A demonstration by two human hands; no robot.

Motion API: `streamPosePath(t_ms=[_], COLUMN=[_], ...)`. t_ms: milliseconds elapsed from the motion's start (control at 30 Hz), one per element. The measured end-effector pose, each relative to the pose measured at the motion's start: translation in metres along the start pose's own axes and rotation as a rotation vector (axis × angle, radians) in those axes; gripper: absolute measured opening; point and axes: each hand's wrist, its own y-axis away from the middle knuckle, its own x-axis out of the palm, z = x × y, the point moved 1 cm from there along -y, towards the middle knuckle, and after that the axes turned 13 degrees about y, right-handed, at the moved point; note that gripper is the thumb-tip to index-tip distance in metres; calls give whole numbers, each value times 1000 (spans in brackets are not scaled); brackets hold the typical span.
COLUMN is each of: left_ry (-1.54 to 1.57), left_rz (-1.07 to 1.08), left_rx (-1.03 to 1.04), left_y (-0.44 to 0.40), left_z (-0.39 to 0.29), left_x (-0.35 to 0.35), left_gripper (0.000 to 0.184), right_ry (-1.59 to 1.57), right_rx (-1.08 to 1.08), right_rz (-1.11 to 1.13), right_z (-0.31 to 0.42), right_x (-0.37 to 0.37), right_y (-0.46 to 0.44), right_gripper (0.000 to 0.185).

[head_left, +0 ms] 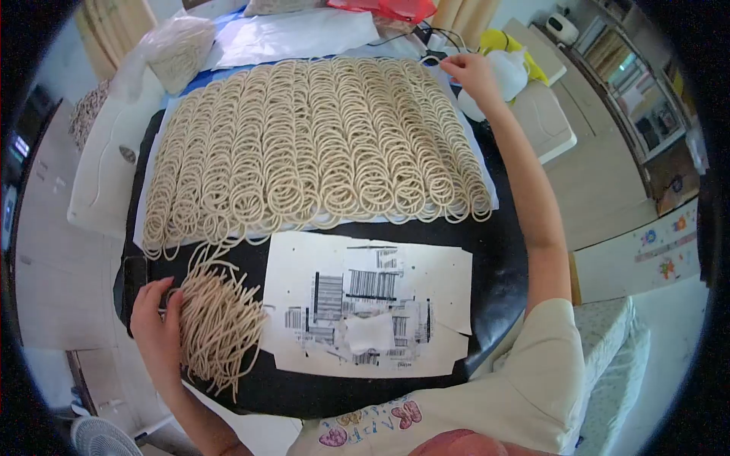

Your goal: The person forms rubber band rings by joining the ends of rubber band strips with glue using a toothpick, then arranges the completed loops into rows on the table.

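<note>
My right hand [473,77] reaches to the far right corner of the layout, fingertips pinched on a pale ring [430,60]. Rows of overlapping beige rings [304,137] cover a white sheet, each row running from the far side toward me. My left hand [157,323] is at the left edge of a loose bundle of beige cord strips [220,323]. Its thumb lies against the strips, and a gap shows between thumb and index finger. Whether the other left fingers touch anything is hidden.
A flat cardboard piece [304,258] with barcode labels lies before me on the black table cover [502,289]. A dark phone-like object [135,273] sits by my left hand. Behind the rings are a clear bag [179,57], a white sheet [293,38] and cables. A fan [106,437] stands lower left.
</note>
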Motion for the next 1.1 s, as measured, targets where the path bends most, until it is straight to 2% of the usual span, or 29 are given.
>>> streamPosePath(t_ms=[133, 267, 300, 400, 600, 800, 900, 1000, 1100], left_ry=[60, 215, 225, 271, 335, 170, 159, 133, 220], left_rz=[102, 149, 154, 114, 75, 132, 126, 84, -18], left_rx=[-11, -201, -181, -319, -264, -244, -156, -27, 31], left_y=[-13, -15, -15, -16, -19, -23, -20, -17, -12], left_z=[22, 27, 26, 20, 26, 35, 42, 46, 43], left_x=[0, -4, -5, -4, 2, -2, -6, -15, -23], left_gripper=[18, 14, 11, 8, 14, 23, 23, 19, 12], right_ry=[263, 409, 450, 454, 550, 586, 500, 462, 253], right_rx=[-11, 17, 25, 90, 138, 105, 68, 34, -143], right_rz=[-24, 47, 54, 90, 105, 42, -4, -64, -95], right_z=[-34, -51, -52, -57, -58, -58, -53, -13, 24], right_x=[41, 64, 68, 75, 81, 85, 75, 50, 35], right_y=[-40, -60, -62, -67, -68, -67, -60, -30, 3], right_gripper=[28, 30, 30, 33, 33, 27, 26, 26, 27])
